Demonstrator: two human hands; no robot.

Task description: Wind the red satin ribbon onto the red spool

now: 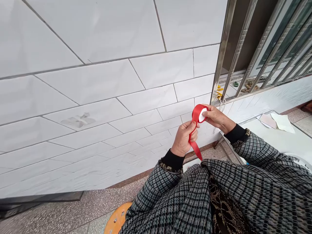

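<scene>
A roll of red ribbon (198, 113) with a white core is held up in front of the white tiled wall. My right hand (215, 117) is closed round the roll, thumb on the core. My left hand (184, 138) pinches the loose red strip (195, 147) just below the roll. The strip's free end hangs down past my left wrist toward my checked jacket.
White tiled wall (97, 97) fills the left and centre. A metal window grille (255, 45) stands at the upper right, with small items on its sill. A white surface (282, 136) with paper sheets lies at right. An orange round object (117, 219) sits on the speckled floor below.
</scene>
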